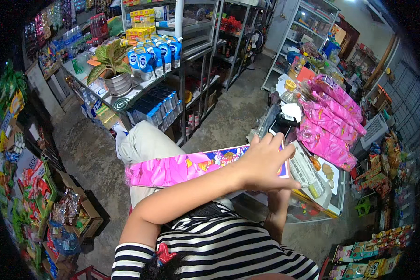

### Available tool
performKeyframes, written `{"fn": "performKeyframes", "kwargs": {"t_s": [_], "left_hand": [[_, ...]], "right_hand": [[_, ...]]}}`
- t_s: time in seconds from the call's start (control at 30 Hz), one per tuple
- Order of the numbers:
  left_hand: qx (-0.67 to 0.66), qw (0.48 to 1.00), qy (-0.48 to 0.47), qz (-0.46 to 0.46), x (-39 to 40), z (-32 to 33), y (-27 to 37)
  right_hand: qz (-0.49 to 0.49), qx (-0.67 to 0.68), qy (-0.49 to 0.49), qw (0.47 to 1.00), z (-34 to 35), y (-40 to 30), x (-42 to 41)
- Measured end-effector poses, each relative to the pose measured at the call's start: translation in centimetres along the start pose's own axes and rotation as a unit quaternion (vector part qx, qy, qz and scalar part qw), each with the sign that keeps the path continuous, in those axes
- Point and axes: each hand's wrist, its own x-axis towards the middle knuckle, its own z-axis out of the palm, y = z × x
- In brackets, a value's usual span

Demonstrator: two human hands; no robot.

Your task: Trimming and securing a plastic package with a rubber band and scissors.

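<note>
A long flat package in pink wrapping with a printed blue end [175, 169] lies across my lap. My left hand [267, 162] spans its right end, with the fingers over the far edge and the thumb towards the near edge. Below that end is my right hand [279, 197], largely hidden by the left hand and the package, so its hold cannot be made out. Several similar pink packages [330, 122] are piled on the glass-topped counter to the right. A black device with white paper [288, 117] sits beside the pile.
A glass display counter [341, 201] stands close on the right, bearing cartons [306, 171] and a yellow-lidded jar [289, 91]. Ahead left, a table holds a potted plant [117, 82] and blue-white pouches [154, 57]. Boxed goods [89, 218] stand on the floor at the left.
</note>
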Motion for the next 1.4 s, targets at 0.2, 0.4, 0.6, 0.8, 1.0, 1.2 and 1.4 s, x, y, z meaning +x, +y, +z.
{"fn": "performKeyframes", "kwargs": {"t_s": [0.2,0.4,0.6,0.8,1.0,1.2,1.4], "left_hand": [[-0.003,1.0,-0.015,-0.019,-0.1,-0.3,0.1],[-0.158,0.982,-0.088,-0.058,0.5,-0.3,-2.2],[-0.169,0.982,-0.078,-0.027,-2.3,-4.2,-5.7],[-0.221,0.948,-0.129,-0.189,-6.5,-4.6,-8.0],[-0.256,0.94,-0.11,-0.198,-5.5,-3.6,-8.4],[-0.32,0.904,-0.167,-0.227,-4.8,-4.3,-7.1],[-0.019,0.983,-0.135,-0.121,-8.1,-6.4,-5.7]], "right_hand": [[-0.041,-0.108,-0.01,0.993,0.5,0.0,0.0],[-0.117,-0.246,-0.031,0.962,1.6,-0.2,-0.3],[-0.075,-0.171,0.003,0.982,2.1,-0.4,-0.2],[-0.083,-0.206,-0.034,0.975,0.8,-0.2,0.8],[-0.076,-0.255,-0.058,0.962,1.0,-0.7,1.1],[-0.078,-0.267,-0.039,0.96,1.8,-1.0,0.1],[-0.101,-0.27,-0.003,0.957,0.5,0.0,1.2]]}}
